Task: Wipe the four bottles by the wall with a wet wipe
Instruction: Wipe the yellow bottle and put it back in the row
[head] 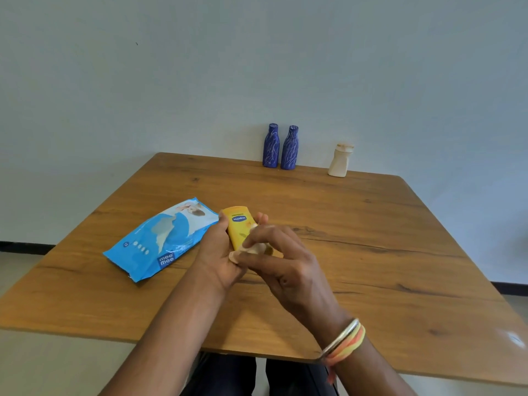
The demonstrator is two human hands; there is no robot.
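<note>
**Yellow Vaseline bottle in your hands, three bottles at the wall**

The wooden table (371,238) fills the scene in front of you, its far edge against the pale wall (257,67). On its left half lies the blue Mee Mee wet wipe pack (160,238), flat, its far corner just beside your left hand.

Your left hand (220,252) is clamped on the yellow Vaseline bottle (238,227), fingers wrapped around its lower part, the bottle tilted with its label facing you, held over the middle of the table. Your right hand (285,261) has its fingers pinched together on a crumpled white wet wipe (251,248), pressed against the bottle's lower front. Bangles and an orange thread band (347,341) sit on your right wrist.

At the far edge, by the wall, two blue patterned bottles (280,147) stand upright, touching or nearly so. Well apart to their right stands a small cream bottle (340,160), also upright.
</note>
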